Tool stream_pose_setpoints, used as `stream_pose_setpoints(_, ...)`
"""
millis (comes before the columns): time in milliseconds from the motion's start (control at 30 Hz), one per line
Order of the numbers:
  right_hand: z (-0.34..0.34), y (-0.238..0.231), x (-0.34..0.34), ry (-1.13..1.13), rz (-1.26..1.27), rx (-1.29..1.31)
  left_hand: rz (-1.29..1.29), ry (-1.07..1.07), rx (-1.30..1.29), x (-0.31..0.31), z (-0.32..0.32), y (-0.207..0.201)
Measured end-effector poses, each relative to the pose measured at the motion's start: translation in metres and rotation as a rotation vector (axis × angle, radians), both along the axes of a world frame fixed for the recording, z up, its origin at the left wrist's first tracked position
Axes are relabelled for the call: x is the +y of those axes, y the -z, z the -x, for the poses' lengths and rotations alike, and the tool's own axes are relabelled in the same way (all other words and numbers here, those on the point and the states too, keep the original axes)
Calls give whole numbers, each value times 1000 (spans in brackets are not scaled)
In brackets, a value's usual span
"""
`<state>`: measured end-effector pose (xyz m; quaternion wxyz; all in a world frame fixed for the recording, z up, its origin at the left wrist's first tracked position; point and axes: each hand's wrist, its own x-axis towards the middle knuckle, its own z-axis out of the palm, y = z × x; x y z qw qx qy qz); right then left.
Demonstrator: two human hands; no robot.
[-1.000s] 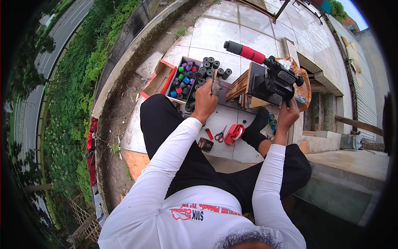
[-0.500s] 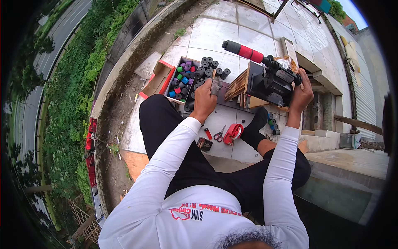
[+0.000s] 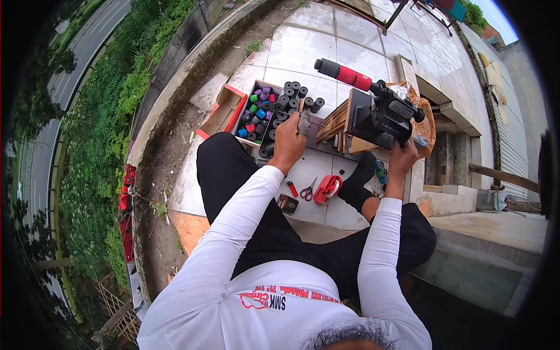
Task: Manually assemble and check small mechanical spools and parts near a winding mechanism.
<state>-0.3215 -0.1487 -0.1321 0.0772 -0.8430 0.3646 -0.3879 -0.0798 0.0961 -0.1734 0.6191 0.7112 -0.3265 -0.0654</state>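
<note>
My left hand (image 3: 289, 142) is closed around a grey, rough-looking piece (image 3: 304, 123) with a tan strip at its top; its kind is unclear. It is in front of several black foam-like rolls (image 3: 300, 92). My right hand (image 3: 403, 157) is closed at the lower edge of a black machine (image 3: 388, 119), its fingertips partly hidden there. I cannot make out what they grip. From the machine a red and black cylindrical handle (image 3: 354, 77) points up and left. Under the machine is a slatted wooden stand (image 3: 333, 125).
A box of coloured rolls (image 3: 255, 114) stands beside an open red-edged carton (image 3: 224, 111). Between my legs lie scissors (image 3: 308, 189), a red tape dispenser (image 3: 328, 189), a red lighter (image 3: 292, 188) and a small dark box (image 3: 287, 203). An orange-brown plastic bag (image 3: 427, 116) is behind the machine.
My right hand has moved down and left, from the machine's right end to its lower edge, uncovering the plastic bag. My left hand has stayed almost in place.
</note>
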Motion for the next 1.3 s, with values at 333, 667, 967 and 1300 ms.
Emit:
stream_pose_setpoints(333,-16,-80,15,43,165,-154,-16,11,-12,-2,1,9)
stream_pose_setpoints(667,-44,-58,-59,-71,168,-12,-28,17,-8,-2,2,5)
stream_pose_setpoints(967,-12,-4,-20,-82,90,-28,-31,24,-16,-4,3,7)
stream_pose_setpoints(1300,-3,-58,35,61,108,-146,-8,22,-21,-4,3,11)
